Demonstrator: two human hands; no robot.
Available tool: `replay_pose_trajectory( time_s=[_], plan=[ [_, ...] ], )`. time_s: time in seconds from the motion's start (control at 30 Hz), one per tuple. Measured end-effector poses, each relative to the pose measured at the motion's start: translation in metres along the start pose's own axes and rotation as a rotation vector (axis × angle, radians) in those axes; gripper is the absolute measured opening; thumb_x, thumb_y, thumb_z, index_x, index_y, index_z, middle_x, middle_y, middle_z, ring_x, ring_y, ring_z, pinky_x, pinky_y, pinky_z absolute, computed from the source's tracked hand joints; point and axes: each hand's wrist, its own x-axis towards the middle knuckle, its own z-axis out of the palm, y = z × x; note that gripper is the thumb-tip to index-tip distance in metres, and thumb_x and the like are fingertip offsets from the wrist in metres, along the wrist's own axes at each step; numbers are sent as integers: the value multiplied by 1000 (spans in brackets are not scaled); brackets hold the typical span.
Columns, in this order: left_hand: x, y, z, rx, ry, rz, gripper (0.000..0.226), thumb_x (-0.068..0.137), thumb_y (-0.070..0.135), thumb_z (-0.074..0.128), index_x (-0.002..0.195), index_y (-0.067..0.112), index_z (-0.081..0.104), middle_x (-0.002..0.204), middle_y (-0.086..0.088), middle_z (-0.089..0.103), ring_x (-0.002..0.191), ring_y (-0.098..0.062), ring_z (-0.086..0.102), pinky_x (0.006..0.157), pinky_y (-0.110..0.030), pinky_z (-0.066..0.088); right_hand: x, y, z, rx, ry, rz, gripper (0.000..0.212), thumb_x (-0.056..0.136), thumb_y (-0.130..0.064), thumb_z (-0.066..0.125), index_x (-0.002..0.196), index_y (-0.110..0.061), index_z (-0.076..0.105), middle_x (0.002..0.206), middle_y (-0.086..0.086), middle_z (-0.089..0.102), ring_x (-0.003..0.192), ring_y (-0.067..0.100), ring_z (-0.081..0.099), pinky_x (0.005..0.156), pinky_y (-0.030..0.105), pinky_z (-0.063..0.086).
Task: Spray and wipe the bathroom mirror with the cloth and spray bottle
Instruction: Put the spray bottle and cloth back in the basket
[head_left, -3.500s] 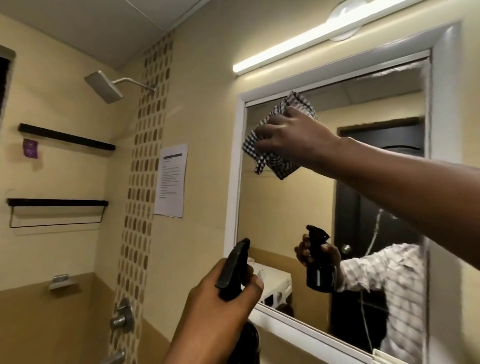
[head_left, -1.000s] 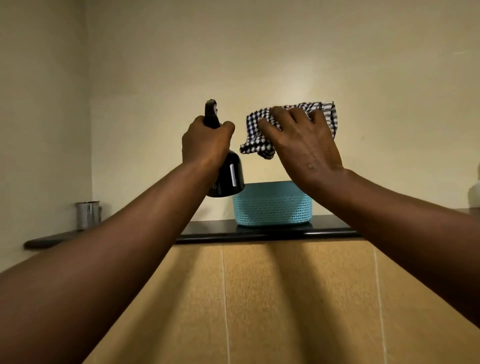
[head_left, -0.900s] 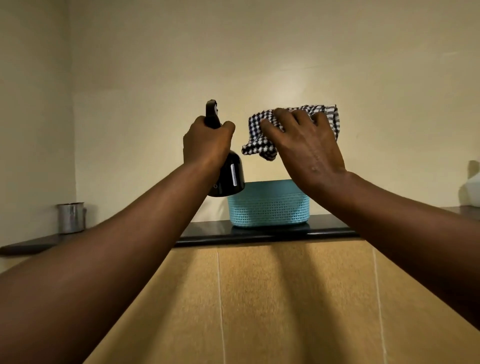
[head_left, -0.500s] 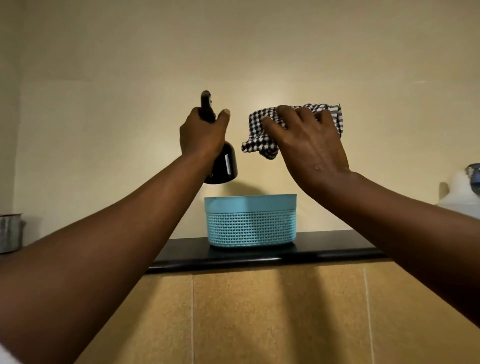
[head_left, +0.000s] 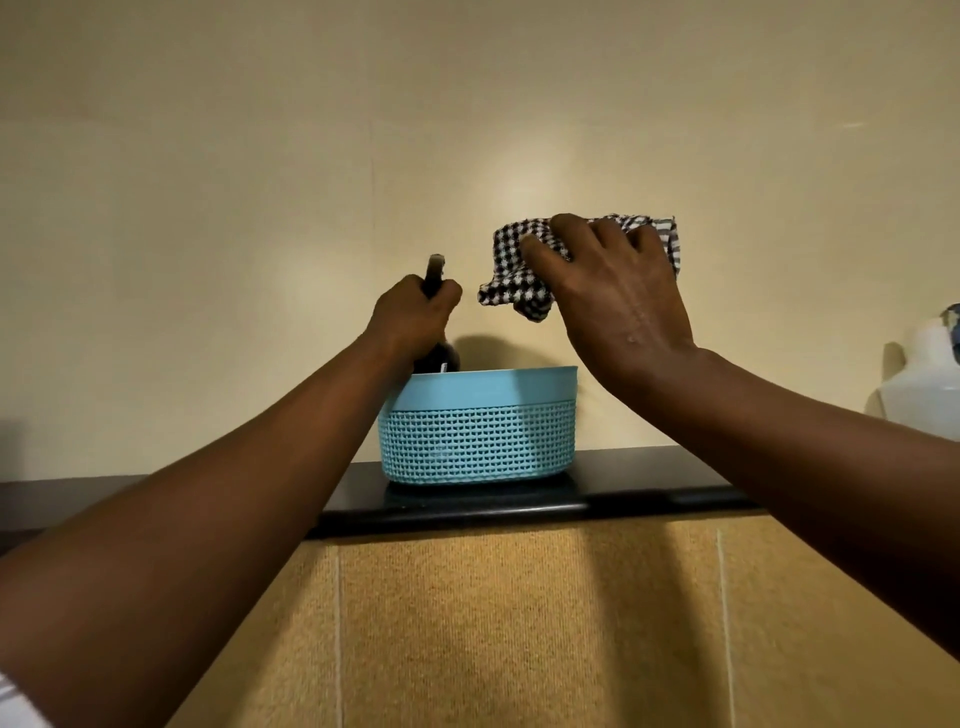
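Note:
My left hand (head_left: 413, 317) grips the black spray bottle (head_left: 441, 358) by its neck. The bottle's lower part is sunk behind the rim of a light blue woven basket (head_left: 480, 436), so its base is hidden. My right hand (head_left: 613, 296) holds the black-and-white checked cloth (head_left: 511, 275) bunched under its fingers, in the air above the basket's right side. The mirror is out of view.
The basket stands on a black shelf (head_left: 639, 491) along a cream wall, with tan tiles (head_left: 519, 623) below. A white container (head_left: 919, 389) sits at the shelf's far right edge of view.
My left hand has lowered the spray bottle from above the basket down into it. My right hand with the cloth has stayed at about the same height. The mirror left the view earlier.

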Motion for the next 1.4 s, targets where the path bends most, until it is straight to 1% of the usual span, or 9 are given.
replay_pose_trajectory(
  time_s=[0.07,0.23,0.33,0.43,0.73,0.83,0.93,1.17,1.4],
  plan=[
    [2,2,1,26,-90,-2,38,91,39,48,90,3,59,76,-19,66,78,-36,68,83,-45,54,-2,-2,1,15,-15,5,61,85,-20,14,138,-14,43,139,15,47,118,37,49,92,47,36],
    [5,-1,1,159,-174,-76,52,93,39,59,115,-9,63,114,-29,67,105,-41,65,99,-50,49,-5,0,12,52,-25,37,53,87,-7,27,136,-15,43,134,14,49,113,37,50,90,47,36],
    [5,6,-3,303,-249,-142,60,86,43,68,120,-6,61,117,-23,65,96,-30,61,88,-33,47,-8,4,16,75,-23,55,48,89,-7,31,135,-15,45,131,14,51,110,37,52,88,45,37],
    [-1,12,-7,407,-342,-194,62,78,38,78,119,-6,64,106,-19,64,88,-25,54,75,-33,40,-12,9,19,93,-12,65,46,90,-3,42,134,-15,47,130,14,52,108,36,53,87,44,37],
    [-13,33,-10,525,-269,-101,52,83,11,77,130,9,57,87,-3,57,76,-22,56,69,-33,52,-16,15,22,169,14,64,49,89,-2,49,136,-17,47,130,13,53,108,37,53,85,45,37],
    [-12,37,-17,630,-180,-10,48,83,7,73,129,12,59,103,2,66,88,-19,63,67,-32,55,-11,16,21,275,41,20,52,88,0,49,136,-20,49,130,10,55,106,35,55,82,41,38],
    [-16,38,-23,714,-153,8,42,87,15,70,127,14,60,103,-3,65,83,-21,58,57,-24,46,-3,15,20,403,61,-1,51,89,-2,49,134,-25,52,123,6,60,100,33,57,72,35,36],
    [-19,16,-23,663,-138,-11,39,86,22,70,123,10,63,120,-13,65,100,-28,60,82,-35,51,22,20,11,699,-7,164,22,92,-18,52,114,-22,53,101,3,64,84,28,54,63,33,37],
    [-22,6,-33,620,-108,31,46,96,43,51,122,6,63,118,-15,68,111,-31,60,83,-33,44,17,27,-1,836,-193,-139,26,91,-20,61,117,-19,55,105,5,62,95,25,56,79,38,46]
  ],
)
